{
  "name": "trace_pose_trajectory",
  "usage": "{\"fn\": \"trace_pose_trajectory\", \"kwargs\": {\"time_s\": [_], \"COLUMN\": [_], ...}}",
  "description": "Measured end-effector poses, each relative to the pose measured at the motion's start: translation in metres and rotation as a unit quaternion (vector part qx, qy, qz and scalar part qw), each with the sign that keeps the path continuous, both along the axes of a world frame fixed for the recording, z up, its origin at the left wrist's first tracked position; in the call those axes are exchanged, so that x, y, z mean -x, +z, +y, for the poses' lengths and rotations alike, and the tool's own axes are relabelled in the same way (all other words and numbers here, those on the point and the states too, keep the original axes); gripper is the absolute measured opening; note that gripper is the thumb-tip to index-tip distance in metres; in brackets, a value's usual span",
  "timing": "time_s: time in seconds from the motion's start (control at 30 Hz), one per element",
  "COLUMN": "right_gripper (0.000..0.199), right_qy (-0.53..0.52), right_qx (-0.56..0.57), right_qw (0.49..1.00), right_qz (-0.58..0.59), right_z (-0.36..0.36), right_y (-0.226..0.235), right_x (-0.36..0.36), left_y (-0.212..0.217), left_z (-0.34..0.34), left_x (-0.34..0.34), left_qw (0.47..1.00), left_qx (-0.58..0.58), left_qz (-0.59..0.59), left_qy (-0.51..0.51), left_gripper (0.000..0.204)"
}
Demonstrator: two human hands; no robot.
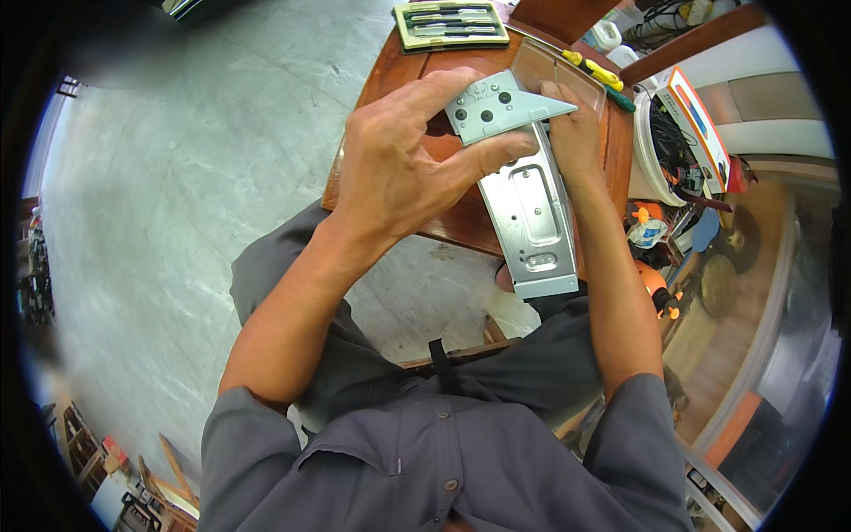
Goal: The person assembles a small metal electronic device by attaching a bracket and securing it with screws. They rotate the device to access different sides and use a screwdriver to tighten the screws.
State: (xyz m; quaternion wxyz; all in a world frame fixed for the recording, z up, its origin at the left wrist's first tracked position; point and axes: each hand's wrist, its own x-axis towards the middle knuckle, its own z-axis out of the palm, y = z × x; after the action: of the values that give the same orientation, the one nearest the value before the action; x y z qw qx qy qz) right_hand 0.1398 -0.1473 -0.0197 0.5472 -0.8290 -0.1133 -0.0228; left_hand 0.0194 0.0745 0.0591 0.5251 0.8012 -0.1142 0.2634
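Note:
A grey metal case (532, 213) with stamped panels and a triangular flange with holes stands tilted on a small brown wooden table (390, 66). My left hand (408, 160) grips its upper left edge, thumb lying across the panel. On the far side, my right hand (572, 129) holds the case's right edge near the flange tip. The lower end of the case hangs past the table edge over my lap.
A green tray of tools (450, 24) lies at the table's far edge. A yellow-handled screwdriver (592, 69) rests on a clear plastic sheet (558, 71). A white bucket of cables (660, 142) and cluttered shelves stand to the right. Grey stone floor (177, 222) spreads left.

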Motion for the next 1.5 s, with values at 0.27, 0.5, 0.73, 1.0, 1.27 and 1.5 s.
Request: {"fn": "trace_pose_trajectory", "kwargs": {"time_s": [0.27,0.5,0.73,1.0,1.27,1.5], "right_gripper": [0.035,0.036,0.036,0.038,0.038,0.038], "right_qy": [0.02,0.041,0.049,0.072,0.085,0.103], "right_qx": [-0.018,0.034,-0.042,0.043,0.011,0.029], "right_qw": [1.0,0.998,0.997,0.996,0.996,0.994], "right_qz": [0.002,-0.024,0.051,-0.038,0.013,-0.001], "right_z": [0.007,0.001,0.01,0.011,0.015,0.018], "right_y": [0.003,-0.01,-0.007,-0.008,-0.008,0.0], "right_x": [0.0,-0.007,-0.004,-0.007,-0.006,-0.003], "left_y": [0.002,0.003,0.003,0.004,0.004,0.002], "left_z": [0.004,0.004,0.004,0.006,0.003,0.004], "left_x": [-0.001,-0.006,-0.003,-0.001,0.0,0.003], "left_qw": [0.998,0.993,0.989,0.989,0.986,0.986], "left_qx": [-0.052,-0.071,-0.084,-0.097,-0.098,-0.091], "left_qz": [-0.026,-0.089,-0.099,-0.095,-0.124,-0.132], "left_qy": [-0.008,-0.041,-0.064,-0.06,-0.049,-0.051], "left_gripper": [0.053,0.059,0.062,0.066,0.07,0.073]}}
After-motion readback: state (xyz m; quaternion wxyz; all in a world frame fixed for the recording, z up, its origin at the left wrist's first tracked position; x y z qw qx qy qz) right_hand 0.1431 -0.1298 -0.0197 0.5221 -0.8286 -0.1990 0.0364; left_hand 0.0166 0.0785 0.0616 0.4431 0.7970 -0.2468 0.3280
